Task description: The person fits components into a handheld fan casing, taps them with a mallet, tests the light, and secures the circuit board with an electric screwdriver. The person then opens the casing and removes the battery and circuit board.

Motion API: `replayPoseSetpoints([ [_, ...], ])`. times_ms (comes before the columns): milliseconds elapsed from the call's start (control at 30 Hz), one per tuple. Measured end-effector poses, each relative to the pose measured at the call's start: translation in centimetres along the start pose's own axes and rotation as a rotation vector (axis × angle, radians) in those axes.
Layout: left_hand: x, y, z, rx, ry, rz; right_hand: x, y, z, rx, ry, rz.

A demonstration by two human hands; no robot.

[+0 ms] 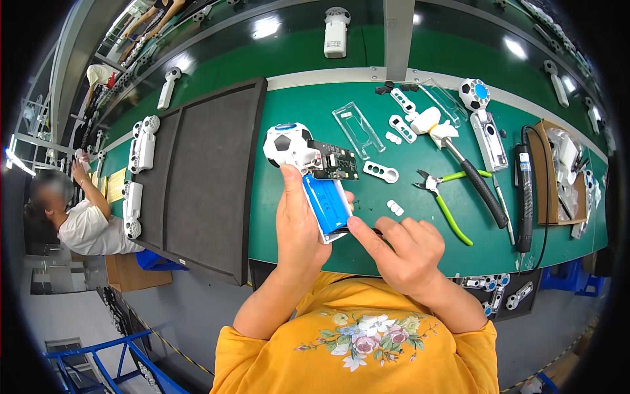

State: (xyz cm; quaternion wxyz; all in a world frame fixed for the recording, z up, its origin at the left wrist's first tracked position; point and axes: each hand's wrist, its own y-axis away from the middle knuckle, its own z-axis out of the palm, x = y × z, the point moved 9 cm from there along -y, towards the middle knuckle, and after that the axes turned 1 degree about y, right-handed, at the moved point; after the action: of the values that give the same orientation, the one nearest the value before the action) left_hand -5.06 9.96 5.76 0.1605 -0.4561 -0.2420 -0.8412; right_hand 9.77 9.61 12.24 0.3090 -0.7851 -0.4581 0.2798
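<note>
My left hand (pixel 298 223) is closed round a white handheld device with a soccer-ball-patterned head (pixel 287 143), its handle opened up. In the handle lies a blue battery (pixel 326 202), and a black circuit board (pixel 339 161) sticks out to the right, below the head. My right hand (pixel 403 253) is at the lower end of the handle, its index finger pressing beside the battery. A thin dark piece shows between that end and the right fingers; whether it is a tool or a wire I cannot tell.
Green-handled cutters (pixel 449 200), a black-handled hammer (pixel 482 190) and a corded black screwdriver (pixel 524 197) lie to the right. Clear covers (pixel 357 130), white shells (pixel 380 172) and another device (pixel 485 125) lie behind. A black tray (pixel 203 171) stands left; a cardboard box (pixel 545 171) right. Another person sits far left.
</note>
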Motion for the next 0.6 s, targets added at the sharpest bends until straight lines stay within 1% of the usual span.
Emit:
replayPoseSetpoints([
  [67, 0.1, 0.0, 0.1, 0.037, 0.063, 0.004, 0.1, 0.0, -0.1, -0.003, -0.009, 0.008],
  [167, 0.2, 0.1, 0.2, 0.023, 0.015, 0.009, 0.3, 0.0, -0.2, 0.01, -0.017, 0.027],
  [267, 0.0, 0.0, 0.2, 0.021, 0.056, 0.006, 0.6, 0.1, -0.5, 0.019, -0.033, 0.053],
  [300, -0.1, -0.3, -0.5, 0.066, 0.096, 0.023, 0.8, 0.1, -0.5, 0.011, -0.052, 0.072],
  [333, -0.2, -0.5, -1.1, 0.11, 0.137, 0.04, 2.1, 0.1, -1.2, 0.101, -0.03, 0.165],
  [367, -0.3, 0.0, -1.2, 0.185, 0.209, -0.006, 3.6, 0.2, -2.0, 0.19, -0.009, 0.256],
  [433, -0.8, 1.1, 0.7, 0.006, 0.172, -0.035, 4.0, -0.6, -1.6, 0.115, -0.061, 0.226],
  [500, -0.8, 1.3, 1.5, 0.038, 0.195, -0.02, 3.1, -0.6, -0.9, 0.063, -0.132, 0.195],
  [600, 0.0, 0.9, 1.0, 0.014, 0.162, 0.005, 3.4, -0.5, -1.3, 0.079, -0.186, 0.171],
])
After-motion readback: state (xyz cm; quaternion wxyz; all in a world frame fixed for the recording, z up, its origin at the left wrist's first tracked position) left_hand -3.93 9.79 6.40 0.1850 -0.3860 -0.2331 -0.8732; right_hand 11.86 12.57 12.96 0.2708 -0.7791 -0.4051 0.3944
